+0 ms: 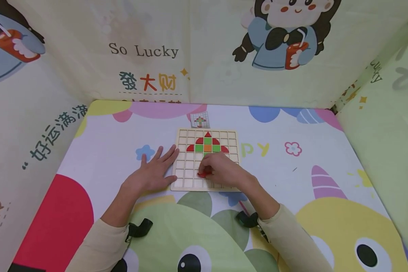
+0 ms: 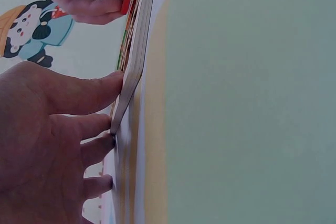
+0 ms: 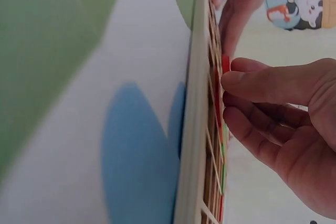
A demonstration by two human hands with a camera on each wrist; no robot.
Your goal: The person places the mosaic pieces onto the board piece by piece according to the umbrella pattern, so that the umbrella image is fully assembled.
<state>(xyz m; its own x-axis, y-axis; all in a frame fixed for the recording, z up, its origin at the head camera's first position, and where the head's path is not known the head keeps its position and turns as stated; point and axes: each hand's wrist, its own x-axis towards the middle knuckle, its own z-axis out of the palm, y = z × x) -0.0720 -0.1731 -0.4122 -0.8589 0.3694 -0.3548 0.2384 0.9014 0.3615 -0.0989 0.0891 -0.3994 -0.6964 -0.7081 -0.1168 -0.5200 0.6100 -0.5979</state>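
A wooden grid board [image 1: 183, 184] lies flat on the table. Its upper half holds a red triangle [image 1: 208, 134], several green squares [image 1: 207, 141], an orange square [image 1: 207, 148] and red rounded pieces [image 1: 190, 148]. My left hand [image 1: 152, 173] rests with spread fingers along the board's left edge, thumb and fingertips touching it. Over the lower middle cells, my right hand [image 1: 224, 169] pinches a small red piece [image 3: 226, 63] between thumb and fingers, close over the grid. From above, the fingers hide most of that piece and the cells beneath.
A small card [image 1: 200, 120] with a printed picture of a similar coloured pattern lies just behind the board. The tablecloth [image 1: 278, 173] has bright cartoon prints. Pale printed cloth walls [image 1: 210, 83] stand at the back and sides.
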